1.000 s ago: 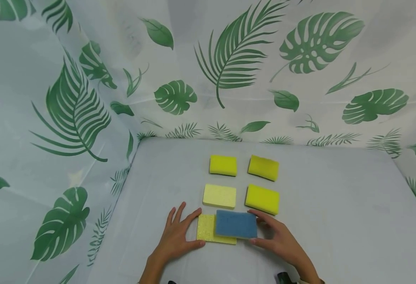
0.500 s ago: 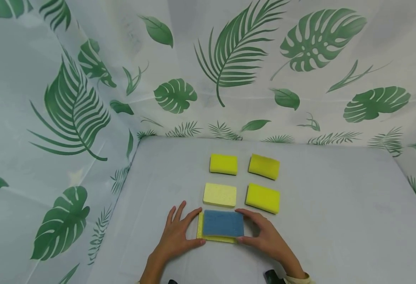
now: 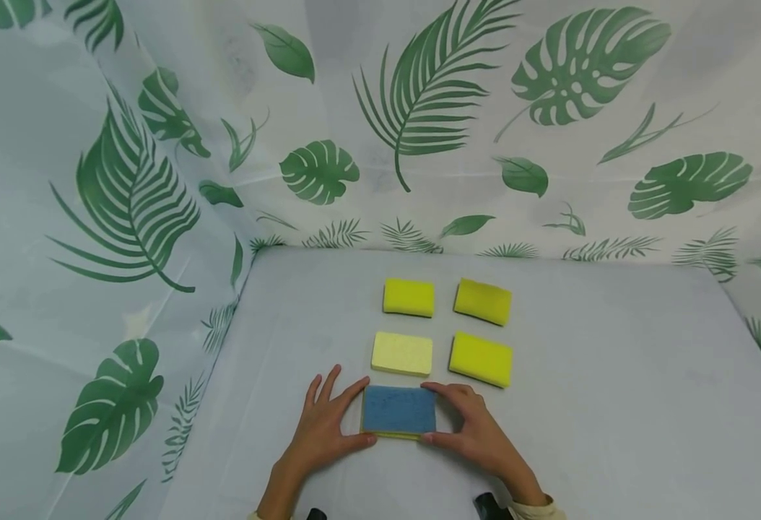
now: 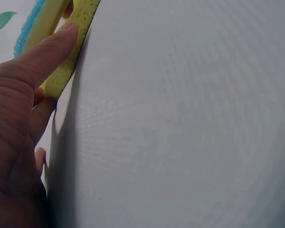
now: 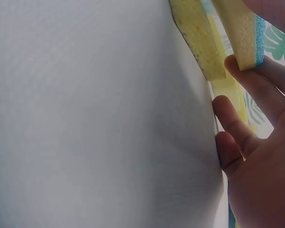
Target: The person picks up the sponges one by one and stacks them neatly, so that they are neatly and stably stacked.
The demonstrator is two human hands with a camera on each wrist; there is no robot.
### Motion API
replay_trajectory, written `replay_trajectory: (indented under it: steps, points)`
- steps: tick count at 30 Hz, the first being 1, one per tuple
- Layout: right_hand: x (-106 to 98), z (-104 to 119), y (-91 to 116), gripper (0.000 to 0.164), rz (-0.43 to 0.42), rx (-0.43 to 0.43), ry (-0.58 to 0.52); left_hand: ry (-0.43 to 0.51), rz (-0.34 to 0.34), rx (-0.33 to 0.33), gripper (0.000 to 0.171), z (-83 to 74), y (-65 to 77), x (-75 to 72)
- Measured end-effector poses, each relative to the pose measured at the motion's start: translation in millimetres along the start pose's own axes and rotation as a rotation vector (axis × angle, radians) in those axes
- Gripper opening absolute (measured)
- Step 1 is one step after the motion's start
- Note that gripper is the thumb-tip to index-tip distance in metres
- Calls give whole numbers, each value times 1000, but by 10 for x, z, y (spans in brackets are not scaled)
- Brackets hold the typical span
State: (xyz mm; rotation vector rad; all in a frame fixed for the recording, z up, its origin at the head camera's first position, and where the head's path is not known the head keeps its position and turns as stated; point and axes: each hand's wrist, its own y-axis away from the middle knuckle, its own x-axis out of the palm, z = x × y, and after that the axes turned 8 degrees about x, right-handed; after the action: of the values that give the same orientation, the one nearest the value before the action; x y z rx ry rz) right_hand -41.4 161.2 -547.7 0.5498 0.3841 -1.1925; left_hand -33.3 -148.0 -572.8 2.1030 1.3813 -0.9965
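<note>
Pinching blue sponge (image 3: 398, 409), right fingers (image 3: 447, 440); left fingers (image 4: 40, 59) gripping yellow sponge (image 4: 62, 75) below.

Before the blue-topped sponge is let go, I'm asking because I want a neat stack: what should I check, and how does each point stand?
1. Left hand holding the lower yellow sponge: ok, thumb and forefinger at opposite edges.
2. Right hand holding the blue-topped sponge: ok, pinched between thumb and fingers.
3. Sponges lined up from above: ok, only a thin yellow margin shows.
4. Upper sponge down on the lower: not ok, the right wrist view shows a gap.
5. Pale yellow sponge apart from the pair: ok.
6. Firmness of either grip: cannot tell.
</note>
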Motion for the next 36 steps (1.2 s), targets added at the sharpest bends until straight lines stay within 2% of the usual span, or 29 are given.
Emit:
replay_trajectory:
  steps: [8, 20, 36]
  points:
    - [30, 23, -5, 77, -2, 27, 25, -18, -4, 20, 93, 12, -8, -4]
    - [93, -36, -5, 76, -54, -17, 33, -29, -23, 31, 89, 1, -19, -6]
    - [98, -70, 13, 77, -29, -40, 30, -9, -43, 38, 89, -21, -4, 6]
